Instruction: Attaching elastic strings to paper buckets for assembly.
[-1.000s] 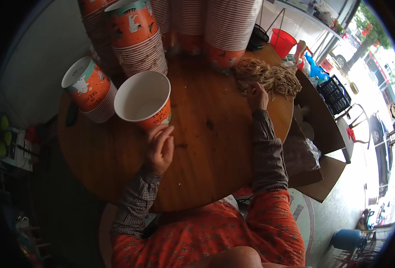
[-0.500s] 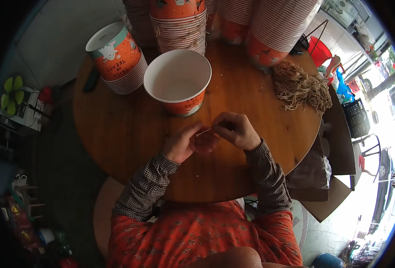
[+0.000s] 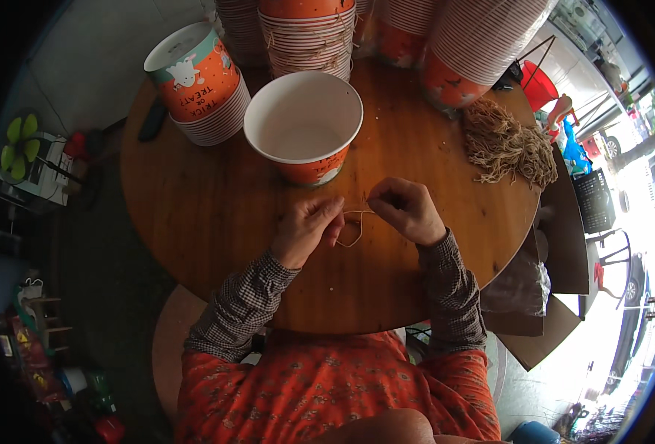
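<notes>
Your left grip [image 3: 309, 228] and right grip [image 3: 409, 212] are both pinched on the tan twine [image 3: 359, 212], strung between them over the surface [image 3: 475, 229], nearer than the orange paper tub [image 3: 305, 122], and its slack could snarl if you tug unevenly.

The person in front of me wears a bright red-orange garment [image 3: 335, 377], scattered all over with small, muted flowers. Its loose red sleeves, the left [image 3: 201, 392] and the right [image 3: 457, 392], show the same print. Over the forearms go sleeves of another cloth, a fine dark-and-pale check: the left checked sleeve [image 3: 242, 307] and the right checked sleeve [image 3: 452, 292] are both rumpled into crosswise folds and reach down to the wrists. Beyond those cuffs, the fingers [image 3: 332, 216] are bare.
</notes>
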Demonstrator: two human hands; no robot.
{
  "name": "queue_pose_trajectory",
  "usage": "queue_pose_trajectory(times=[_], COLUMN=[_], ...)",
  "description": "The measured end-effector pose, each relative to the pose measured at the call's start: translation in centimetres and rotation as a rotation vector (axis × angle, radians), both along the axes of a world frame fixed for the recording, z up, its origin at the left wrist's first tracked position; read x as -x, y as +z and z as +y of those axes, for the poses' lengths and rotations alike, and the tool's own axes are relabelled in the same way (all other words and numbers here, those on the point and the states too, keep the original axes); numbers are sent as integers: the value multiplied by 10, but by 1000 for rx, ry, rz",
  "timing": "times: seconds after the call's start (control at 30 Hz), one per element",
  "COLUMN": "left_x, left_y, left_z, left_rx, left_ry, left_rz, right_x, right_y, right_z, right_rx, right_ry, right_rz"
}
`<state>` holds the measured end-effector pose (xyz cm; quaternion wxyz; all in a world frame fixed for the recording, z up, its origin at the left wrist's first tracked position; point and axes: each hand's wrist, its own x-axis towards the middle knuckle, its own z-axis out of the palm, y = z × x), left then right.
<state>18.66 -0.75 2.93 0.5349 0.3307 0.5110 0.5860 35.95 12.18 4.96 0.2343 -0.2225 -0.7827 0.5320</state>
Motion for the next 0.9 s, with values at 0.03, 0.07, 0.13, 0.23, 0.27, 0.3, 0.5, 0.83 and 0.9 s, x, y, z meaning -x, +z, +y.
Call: queue_pose_trajectory(times=[0.03, 0.07, 0.13, 0.23, 0.27, 0.3, 0.5, 0.83, 0.9], left_x=[-2, -3, -6, -10, -10, -11, -14, -18, -16], left_y=[0, -1, -1, -3, -4, -5, 1, -11, -12], left_z=[1, 1, 3, 2, 2, 2, 0, 2, 2], left_rx=[1, -67, -138, -302, -301, -301, -279, -402, -353], left_ry=[-1, 34, 67, 176, 185, 192, 212, 264, 242], left_rz=[0, 87, 177, 405, 439, 471, 549, 638, 675], right_x=[0, 0, 0, 2, 3, 3, 9, 10, 9], right_y=[-1, -2, -1, 3, 1, -1, -15, -5, -6], right_z=[1, 1, 1, -2, 0, 0, -5, -8, -6], right_rx=[1, -2, -7, 64, 71, 78, 197, 25, 55], right_ry=[-1, 0, 1, 14, 9, 2, -10, -52, -34], right_rz=[0, -7, -11, -35, -52, -70, 159, -53, -53])
